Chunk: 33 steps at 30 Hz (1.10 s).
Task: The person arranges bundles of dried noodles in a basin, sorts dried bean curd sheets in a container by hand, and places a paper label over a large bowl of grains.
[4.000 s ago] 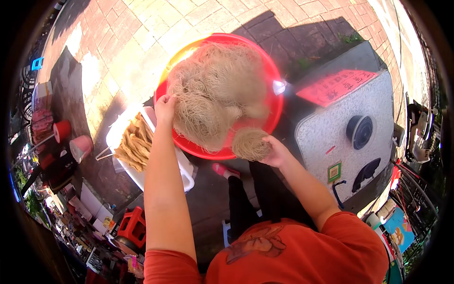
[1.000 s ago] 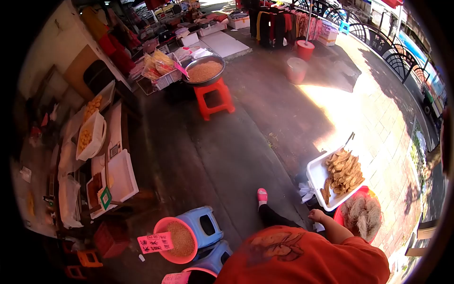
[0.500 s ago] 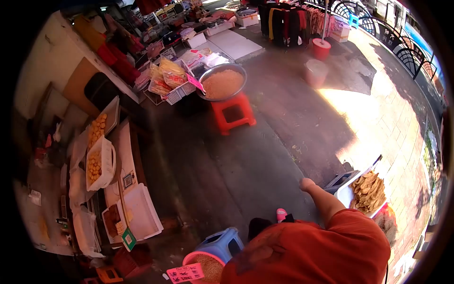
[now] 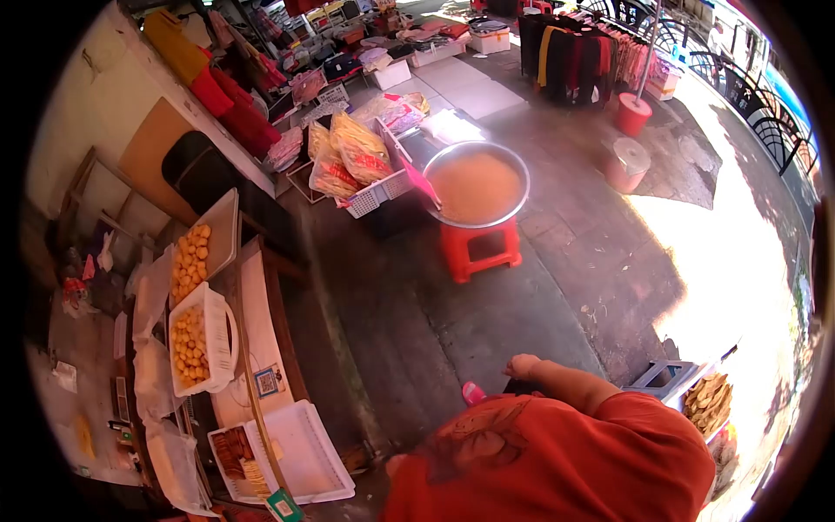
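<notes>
My right hand (image 4: 522, 365) is in front of my red shirt, over the dark trouser leg and a pink shoe (image 4: 472, 393). Its fingers look curled in, and nothing shows in them. Of my left hand (image 4: 394, 465) only a small bit of skin appears at the shirt's left edge, with its fingers hidden. Nearest to that side is a white tray (image 4: 317, 452) with brown and pale food pieces at one end. Ahead, a metal basin (image 4: 524, 196) of pinkish-tan, grainy-looking stuff stands on a red stool (image 4: 461, 261). Neither hand touches any of these goods.
On the left stall sits a white basket (image 4: 224, 348) of round yellow items. Beyond the walkway, a crate (image 4: 383, 193) holds bagged goods. Dried brown slices (image 4: 709, 404) lie at the right. Buckets (image 4: 628, 165) and a clothes rack (image 4: 565, 61) stand further off.
The view has shifted, with the basin and stool now further right. My right hand has come in toward my body. The pink bucket and blue stool at the bottom have left the view.
</notes>
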### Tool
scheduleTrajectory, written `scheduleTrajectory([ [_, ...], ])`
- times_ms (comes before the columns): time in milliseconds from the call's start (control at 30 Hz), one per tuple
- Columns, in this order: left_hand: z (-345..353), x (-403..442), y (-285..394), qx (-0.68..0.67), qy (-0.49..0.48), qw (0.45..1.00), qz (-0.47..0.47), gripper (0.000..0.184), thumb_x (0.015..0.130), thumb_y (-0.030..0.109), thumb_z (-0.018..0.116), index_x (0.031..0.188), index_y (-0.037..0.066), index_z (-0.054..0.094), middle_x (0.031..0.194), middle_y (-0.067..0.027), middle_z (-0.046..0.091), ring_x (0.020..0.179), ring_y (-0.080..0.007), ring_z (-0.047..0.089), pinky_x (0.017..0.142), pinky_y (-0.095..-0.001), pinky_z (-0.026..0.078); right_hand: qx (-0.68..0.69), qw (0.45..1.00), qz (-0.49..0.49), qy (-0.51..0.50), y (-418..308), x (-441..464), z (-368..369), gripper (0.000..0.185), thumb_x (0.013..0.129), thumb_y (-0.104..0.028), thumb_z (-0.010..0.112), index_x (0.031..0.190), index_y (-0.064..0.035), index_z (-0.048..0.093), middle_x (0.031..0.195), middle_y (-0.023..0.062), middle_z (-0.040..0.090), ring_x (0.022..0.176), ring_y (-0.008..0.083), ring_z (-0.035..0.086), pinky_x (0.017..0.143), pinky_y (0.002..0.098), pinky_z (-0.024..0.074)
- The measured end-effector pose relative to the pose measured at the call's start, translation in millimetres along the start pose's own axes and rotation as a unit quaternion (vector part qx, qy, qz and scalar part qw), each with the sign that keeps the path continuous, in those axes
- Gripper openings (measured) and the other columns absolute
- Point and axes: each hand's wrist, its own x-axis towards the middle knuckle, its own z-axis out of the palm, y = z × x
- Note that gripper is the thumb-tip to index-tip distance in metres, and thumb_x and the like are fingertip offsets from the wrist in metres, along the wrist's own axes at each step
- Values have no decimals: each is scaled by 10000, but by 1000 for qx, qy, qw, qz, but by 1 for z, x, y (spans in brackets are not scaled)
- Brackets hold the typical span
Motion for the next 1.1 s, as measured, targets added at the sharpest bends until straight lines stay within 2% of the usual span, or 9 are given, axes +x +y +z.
scheduleTrajectory([
  [167,-68,129,149,-51,57,993,92,440,890,351,541,629,4,606,447,-69,502,440,-183,539,451,-331,429,41,979,117,164,86,42,-27,275,808,-247,477,829,-37,653,875,209,647,805,363,627,741,437,494],
  [300,-41,220,255,-19,89,970,224,507,919,385,450,636,-5,608,505,-94,546,492,-222,559,532,-359,442,141,948,285,26,121,53,-79,241,807,-219,539,929,-76,691,883,127,690,827,235,664,770,354,508],
  [367,-6,225,313,-34,94,967,235,510,927,381,419,655,1,624,558,-112,581,504,-232,564,542,-374,441,-88,981,155,-77,150,77,-90,258,794,-203,586,1006,-99,689,904,88,695,900,214,652,813,334,493],
  [433,37,233,354,-170,45,972,154,235,909,169,468,1029,7,589,595,-107,607,494,-175,567,487,-306,450,-45,977,199,-61,153,107,-109,296,765,-167,591,1046,-149,682,1027,73,672,978,242,625,859,344,476],
  [500,70,241,373,-313,-63,940,124,444,862,50,504,1294,40,401,840,-109,642,548,-167,584,520,-258,469,-3,977,210,-37,144,137,-134,310,759,-161,553,1043,-135,675,1008,118,667,995,275,613,860,364,473],
  [633,72,281,443,-202,-142,965,90,415,843,128,581,1233,26,484,1054,-69,609,837,-137,592,678,-265,471,115,968,195,104,74,196,-242,302,776,-223,527,1005,-81,665,1014,193,638,980,321,603,854,394,469],
  [833,26,363,578,-200,-140,957,158,348,858,231,591,1165,73,542,1002,-8,594,848,-100,574,728,-266,450,235,938,77,244,36,257,-332,323,792,-158,575,1073,-4,618,995,187,656,952,292,630,840,363,487],
  [967,40,449,678,-199,-73,930,300,490,837,338,615,1141,-37,532,1075,-136,604,960,-251,594,833,-342,462,377,860,151,309,41,265,-317,295,792,-107,578,1053,24,615,987,159,663,926,243,632,807,333,491],
  [1100,81,560,742,44,115,924,361,644,781,466,622,1118,-76,533,1062,-232,606,995,-380,584,857,-427,459,485,773,261,315,53,243,-267,220,773,-104,600,970,-10,620,769,35,607,673,124,559,587,277,460],
])
